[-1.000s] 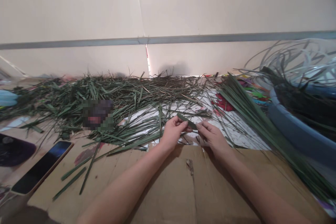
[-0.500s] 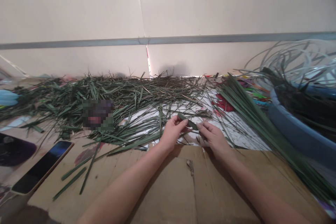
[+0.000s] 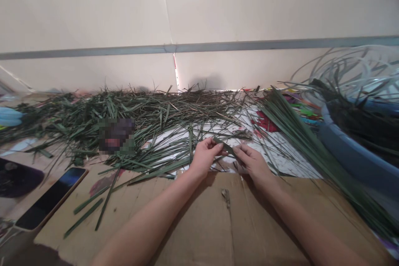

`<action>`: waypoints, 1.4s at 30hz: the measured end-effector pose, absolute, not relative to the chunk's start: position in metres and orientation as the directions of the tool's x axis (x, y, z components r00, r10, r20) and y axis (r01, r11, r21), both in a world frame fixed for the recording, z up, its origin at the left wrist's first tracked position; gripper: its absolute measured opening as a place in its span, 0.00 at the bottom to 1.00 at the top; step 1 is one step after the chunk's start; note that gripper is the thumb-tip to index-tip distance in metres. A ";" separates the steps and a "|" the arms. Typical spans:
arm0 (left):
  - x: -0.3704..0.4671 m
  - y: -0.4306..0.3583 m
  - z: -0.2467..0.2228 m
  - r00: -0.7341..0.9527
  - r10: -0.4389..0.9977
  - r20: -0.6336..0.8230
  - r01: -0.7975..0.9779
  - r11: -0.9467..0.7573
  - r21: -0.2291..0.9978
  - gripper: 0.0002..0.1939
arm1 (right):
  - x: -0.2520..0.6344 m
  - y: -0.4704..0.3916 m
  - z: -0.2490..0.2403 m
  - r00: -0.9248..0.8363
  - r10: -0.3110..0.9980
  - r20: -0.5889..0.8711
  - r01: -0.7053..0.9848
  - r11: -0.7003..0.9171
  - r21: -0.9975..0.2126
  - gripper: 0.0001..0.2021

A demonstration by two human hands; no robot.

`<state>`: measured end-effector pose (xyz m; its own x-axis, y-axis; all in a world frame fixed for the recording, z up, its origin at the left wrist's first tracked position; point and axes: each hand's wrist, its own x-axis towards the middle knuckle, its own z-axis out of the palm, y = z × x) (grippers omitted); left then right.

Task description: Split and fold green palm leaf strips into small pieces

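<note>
Between my two hands is a short piece of flat green leaf strip [image 3: 225, 147], slanting down from left to right. My left hand [image 3: 205, 154] pinches its upper left end between thumb and fingers. The lower right end is pinched by my right hand [image 3: 252, 160], thumb on top. Both hands hover just above the cardboard's [image 3: 199, 216] far edge, over a white sheet [image 3: 215, 128] strewn with leaf scraps. Beyond them stretches a heap of green leaf cuttings [image 3: 162, 108]. A bundle of long green leaf strips [image 3: 299, 133] lies to the right of my right hand.
A blue basin [image 3: 346, 145] with dark strands stands on the right, pale looped strips [image 3: 346, 64] behind it. On the left lie a phone [image 3: 51, 199] and a dark purple object [image 3: 18, 178]. Loose leaf pieces [image 3: 83, 217] rest on the cardboard. A pale wall [image 3: 93, 20] closes the back.
The leaf strip has shifted slightly in my fingers, and its face between them has turned a little. Both hands stay in nearly the same place.
</note>
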<state>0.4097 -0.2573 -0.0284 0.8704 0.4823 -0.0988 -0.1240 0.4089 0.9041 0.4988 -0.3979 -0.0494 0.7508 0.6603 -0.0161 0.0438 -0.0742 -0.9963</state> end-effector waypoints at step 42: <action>0.410 -0.249 -0.030 0.864 0.494 -0.097 -0.142 0.423 0.895 0.16 | 0.526 -0.403 -0.053 0.866 0.498 0.035 0.139 -0.173 -0.975 0.22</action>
<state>0.4096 -0.2488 -0.0298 0.8643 0.4936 -0.0966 -0.1418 0.4234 0.8948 0.5261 -0.4031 -0.0529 0.8663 0.4982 0.0351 0.1393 -0.1735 -0.9749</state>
